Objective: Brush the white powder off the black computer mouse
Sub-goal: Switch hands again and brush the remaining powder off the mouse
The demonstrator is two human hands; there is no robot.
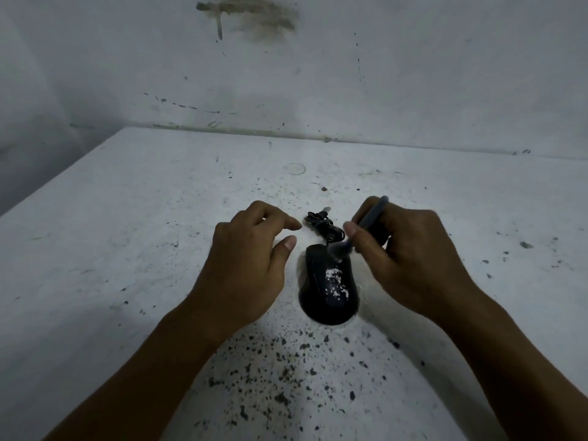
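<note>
A black computer mouse [321, 288] lies on the white table [127, 249], its front pointing away from me. White powder [335, 281] is scattered over its right back half. Its bundled cable [323, 226] lies just beyond it. My right hand [410, 253] grips a small grey brush [370, 218], handle pointing up and away, bristles down on the front of the mouse. My left hand [251, 259] hovers just left of the mouse, fingers loosely curled and apart, holding nothing.
Dark specks and chipped spots cover the table in front of the mouse [280, 377]. A stained white wall [318, 74] rises behind the table's far edge. The table's left edge [63, 176] runs diagonally.
</note>
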